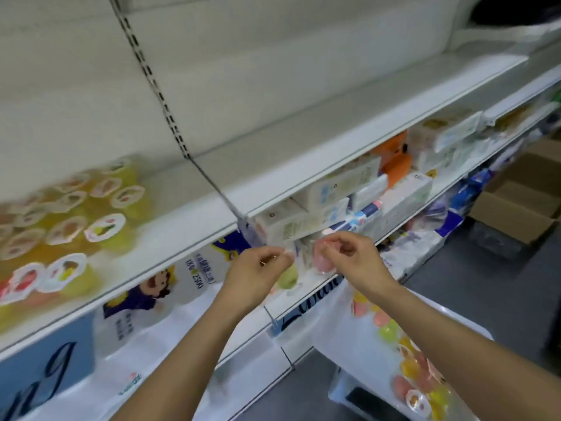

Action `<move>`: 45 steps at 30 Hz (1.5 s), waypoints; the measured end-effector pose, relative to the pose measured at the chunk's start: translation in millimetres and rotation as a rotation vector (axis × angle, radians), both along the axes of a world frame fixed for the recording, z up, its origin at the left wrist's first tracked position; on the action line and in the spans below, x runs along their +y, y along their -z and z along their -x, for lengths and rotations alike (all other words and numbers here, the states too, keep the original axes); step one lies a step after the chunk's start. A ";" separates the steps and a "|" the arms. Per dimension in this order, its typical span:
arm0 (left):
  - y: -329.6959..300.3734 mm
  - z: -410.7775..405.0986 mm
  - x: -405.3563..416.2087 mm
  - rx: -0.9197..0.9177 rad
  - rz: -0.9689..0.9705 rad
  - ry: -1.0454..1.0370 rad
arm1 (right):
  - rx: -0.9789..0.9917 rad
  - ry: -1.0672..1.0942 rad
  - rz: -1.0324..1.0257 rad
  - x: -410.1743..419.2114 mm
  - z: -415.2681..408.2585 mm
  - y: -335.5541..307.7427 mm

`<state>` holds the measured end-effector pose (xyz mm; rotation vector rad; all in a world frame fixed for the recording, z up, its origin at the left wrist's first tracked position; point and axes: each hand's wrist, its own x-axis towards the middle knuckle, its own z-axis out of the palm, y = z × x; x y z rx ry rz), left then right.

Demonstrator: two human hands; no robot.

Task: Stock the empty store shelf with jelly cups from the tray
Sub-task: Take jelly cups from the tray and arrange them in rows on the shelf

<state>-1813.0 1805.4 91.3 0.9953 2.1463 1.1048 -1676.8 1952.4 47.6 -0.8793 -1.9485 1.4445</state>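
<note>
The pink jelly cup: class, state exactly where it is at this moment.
In the head view the pink jelly cup hangs pinched in the right hand, centre frame, just right of the green jelly cup held by the left hand, below the shelf.

A white shelf (188,226) carries a cluster of jelly cups (69,214) at its left end, lids up, yellow and orange, blurred; its right stretch is bare. The shelf below (403,214) holds white tissue packs (340,189) and orange packs (394,156). Lower down, a tray (349,338) holds more cups (416,369). Cardboard boxes (522,202) stand on the grey floor (485,293).
</note>
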 end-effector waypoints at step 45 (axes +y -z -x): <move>-142.4 208.8 -103.1 0.392 -0.016 -0.375 | 0.039 -0.312 -0.389 -73.9 267.2 -134.0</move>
